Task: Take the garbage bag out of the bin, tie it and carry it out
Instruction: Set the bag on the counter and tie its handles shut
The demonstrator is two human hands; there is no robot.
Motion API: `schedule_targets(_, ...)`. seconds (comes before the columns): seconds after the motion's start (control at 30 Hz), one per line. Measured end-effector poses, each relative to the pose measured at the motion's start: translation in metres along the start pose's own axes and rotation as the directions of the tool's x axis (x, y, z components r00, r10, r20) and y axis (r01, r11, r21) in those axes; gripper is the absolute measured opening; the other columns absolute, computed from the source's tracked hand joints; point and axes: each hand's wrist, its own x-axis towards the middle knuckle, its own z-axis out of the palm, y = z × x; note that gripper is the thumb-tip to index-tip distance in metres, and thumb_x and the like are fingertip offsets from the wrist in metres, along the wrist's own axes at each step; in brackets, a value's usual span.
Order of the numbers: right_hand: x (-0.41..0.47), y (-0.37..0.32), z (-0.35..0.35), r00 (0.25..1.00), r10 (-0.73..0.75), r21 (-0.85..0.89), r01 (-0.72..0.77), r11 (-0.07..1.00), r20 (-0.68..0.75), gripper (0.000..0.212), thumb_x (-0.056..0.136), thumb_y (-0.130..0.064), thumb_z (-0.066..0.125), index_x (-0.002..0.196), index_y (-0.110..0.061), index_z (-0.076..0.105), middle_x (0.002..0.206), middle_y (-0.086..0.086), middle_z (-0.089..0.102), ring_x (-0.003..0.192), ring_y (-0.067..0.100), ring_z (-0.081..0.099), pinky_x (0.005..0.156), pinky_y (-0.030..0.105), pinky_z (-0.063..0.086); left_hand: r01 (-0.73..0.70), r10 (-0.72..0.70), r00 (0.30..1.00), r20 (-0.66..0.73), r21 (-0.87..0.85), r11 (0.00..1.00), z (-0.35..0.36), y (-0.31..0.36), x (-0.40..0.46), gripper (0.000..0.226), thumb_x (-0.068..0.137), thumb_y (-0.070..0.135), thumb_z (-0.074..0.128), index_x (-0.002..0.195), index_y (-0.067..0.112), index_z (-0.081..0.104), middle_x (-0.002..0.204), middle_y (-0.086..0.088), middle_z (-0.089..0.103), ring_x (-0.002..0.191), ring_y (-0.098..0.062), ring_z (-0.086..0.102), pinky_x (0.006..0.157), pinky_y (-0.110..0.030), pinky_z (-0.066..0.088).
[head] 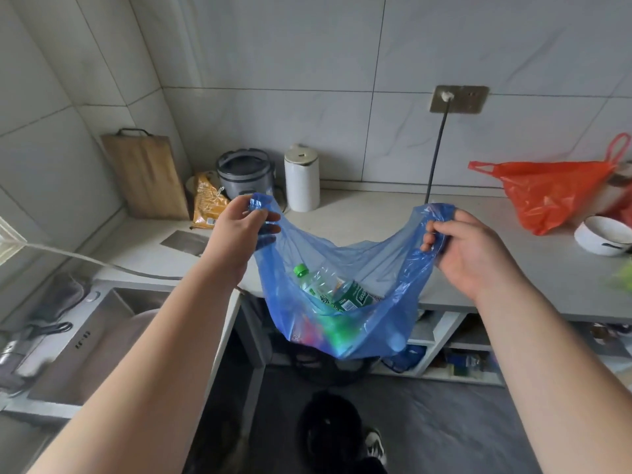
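Note:
A translucent blue garbage bag (pixel 372 295) hangs in the air in front of the counter, its mouth spread wide between my hands. My left hand (pixel 236 230) grips the bag's left top corner. My right hand (pixel 472 248) grips the right top corner. Inside the bag lie a clear plastic bottle with a green cap (pixel 321 285) and other coloured rubbish. Below, on the dark floor, a round black bin (pixel 330 429) stands beside my shoe.
The grey counter (pixel 513 268) carries a red plastic bag (pixel 547 193), a white bowl (pixel 602 234), a white kettle (pixel 302 179), a rice cooker (pixel 244 172), an orange packet and a wooden board (pixel 147 176). A steel sink (pixel 85 336) is at left. Open shelves sit under the counter.

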Motion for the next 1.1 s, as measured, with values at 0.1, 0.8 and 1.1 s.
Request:
schedule_targets(0.1, 0.046, -0.001, -0.002, 0.999, 0.009, 0.001, -0.009, 1.000, 0.050, 0.020, 0.090, 0.008, 0.044, 0.100, -0.004, 0.055, 0.074, 0.008, 0.055, 0.060, 0.018, 0.051, 0.060, 0.031, 0.047, -0.007, 0.007, 1.000, -0.012, -0.005, 1.000, 0.020, -0.004, 0.038, 0.019, 0.097, 0.013, 0.050, 0.105, 0.021, 0.066, 0.088, -0.005, 0.072, 0.077, -0.018, 0.071, 0.077, -0.037, 0.061)
schedule_targets(0.8, 0.275, 0.060, 0.047, 0.992, 0.082, -0.593, -0.006, 0.805, 0.101, 0.015, 0.069, -0.016, 0.053, 0.081, -0.007, 0.056, 0.058, -0.002, 0.046, 0.052, 0.016, 0.043, 0.065, 0.038, 0.037, -0.141, 0.051, 0.939, 0.339, 0.246, 0.959, 0.135, -0.043, 0.217, 0.019, 0.097, 0.013, 0.052, 0.097, 0.025, 0.067, 0.081, -0.002, 0.065, 0.067, -0.015, 0.058, 0.062, -0.029, 0.051)
schedule_targets(1.1, 0.289, 0.066, 0.064, 0.985, -0.091, -0.798, 0.170, 0.579, 0.144, 0.015, 0.087, -0.027, 0.051, 0.081, -0.014, 0.049, 0.068, 0.002, 0.053, 0.067, 0.020, 0.046, 0.067, 0.042, 0.045, -0.235, 0.074, 0.912, 0.403, 0.365, 0.901, 0.115, -0.040, 0.257, 0.016, 0.094, 0.009, 0.056, 0.104, 0.015, 0.066, 0.086, -0.011, 0.069, 0.069, -0.017, 0.059, 0.072, -0.038, 0.055)
